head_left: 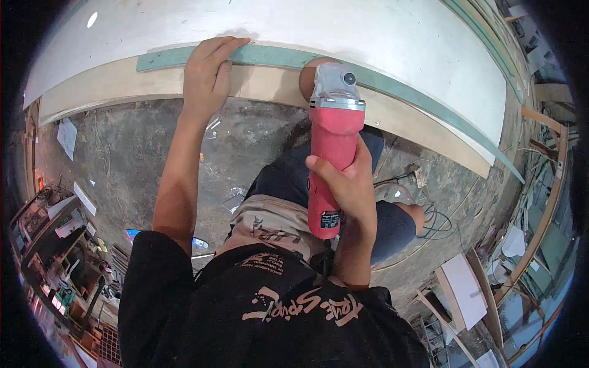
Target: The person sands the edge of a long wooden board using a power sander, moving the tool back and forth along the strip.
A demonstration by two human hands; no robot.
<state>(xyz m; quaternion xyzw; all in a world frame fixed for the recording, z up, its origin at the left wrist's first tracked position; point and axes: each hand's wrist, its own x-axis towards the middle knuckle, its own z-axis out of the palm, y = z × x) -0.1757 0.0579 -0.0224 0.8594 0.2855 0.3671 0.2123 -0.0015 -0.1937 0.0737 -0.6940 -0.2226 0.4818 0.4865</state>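
A red angle grinder [334, 138] with a grey metal gear head is upright in my right hand [353, 184], whose thumb and fingers wrap its body. I cannot make out a disc on its head. My left hand [207, 76] grips a long green strip [276, 56], fingers across its top and thumb at the near side. The strip lies along a large white sheet [368, 30], near its front edge. Under them shows a pale wooden board [264, 84]. My bent knee touches the board just behind the grinder head.
Below the board is a stained grey floor [141, 135] with paper scraps. A cable with a plug [417, 176] lies at the right beside my leg. Wooden offcuts [463, 288] lean at the lower right. A cluttered rack [67, 251] stands at the left.
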